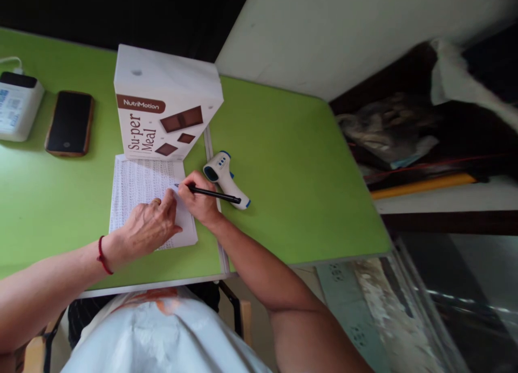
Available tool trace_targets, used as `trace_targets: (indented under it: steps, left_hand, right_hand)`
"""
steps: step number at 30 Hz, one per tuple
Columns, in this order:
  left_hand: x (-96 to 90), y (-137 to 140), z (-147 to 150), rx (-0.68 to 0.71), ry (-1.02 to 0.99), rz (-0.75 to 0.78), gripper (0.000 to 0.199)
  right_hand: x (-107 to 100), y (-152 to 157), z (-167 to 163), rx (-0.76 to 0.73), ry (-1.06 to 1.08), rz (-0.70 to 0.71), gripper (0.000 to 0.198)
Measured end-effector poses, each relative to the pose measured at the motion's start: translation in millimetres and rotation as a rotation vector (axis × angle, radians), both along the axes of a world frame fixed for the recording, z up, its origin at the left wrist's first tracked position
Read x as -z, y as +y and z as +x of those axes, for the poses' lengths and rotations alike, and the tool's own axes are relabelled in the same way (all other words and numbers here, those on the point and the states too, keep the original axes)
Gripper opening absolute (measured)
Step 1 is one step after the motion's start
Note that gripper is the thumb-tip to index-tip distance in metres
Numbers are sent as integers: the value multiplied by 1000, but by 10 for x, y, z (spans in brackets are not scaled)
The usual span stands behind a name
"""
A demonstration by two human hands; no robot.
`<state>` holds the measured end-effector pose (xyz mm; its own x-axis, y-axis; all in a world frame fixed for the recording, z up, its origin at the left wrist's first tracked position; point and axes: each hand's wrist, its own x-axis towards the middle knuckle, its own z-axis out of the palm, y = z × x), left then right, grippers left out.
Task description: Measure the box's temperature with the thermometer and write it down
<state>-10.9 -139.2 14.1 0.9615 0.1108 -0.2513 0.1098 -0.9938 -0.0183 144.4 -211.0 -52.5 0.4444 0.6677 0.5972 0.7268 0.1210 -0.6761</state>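
A black pen is gripped in the right hand, pinched near its point by thumb and fingers, with its barrel slanted back across the hand. Its point is held at a sheet of paper, which is lying beneath both hands. The sheet is covered by close lines of small marks, too small to be read, and a plain strip is left along the side nearest the right hand. The left hand is laid palm down on the paper, empty, its fingers loosely extended and its forefinger placed just beside the pen's point. A ring is worn on that hand, and a red bracelet on its wrist.

Directly ahead of the hands, a white box printed "NutriMotion" and "Su-per Meal" is stood upright at the sheet's far edge. Just to the right of the right hand, a white infrared thermometer is laid on its side, partly crossed by the pen's rear end; contact between them cannot be told. Ahead and to the left of the left hand, a phone with a dark screen is seen, and farther left, a white device with a cable. All are supported by a green table.
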Motion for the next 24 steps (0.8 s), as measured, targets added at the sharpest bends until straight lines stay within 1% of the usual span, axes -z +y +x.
trace_targets:
  steps: [6,11,18,24]
  left_hand:
    - [15,9,-23,6,-26,13,56]
    - [20,10,-28,9,-28,15,53]
    - [1,6,-30,7,-20,19,55]
    - [9,6,-21,15,-18,22,56]
  right_hand:
    - [-30,-36,17,9,34,-99,17]
    - [-33,-48,30,80,44,-101,19]
    - [-20,-35,23,31,66,-29,15]
    - [-18,-36,16,53,50,-76,16]
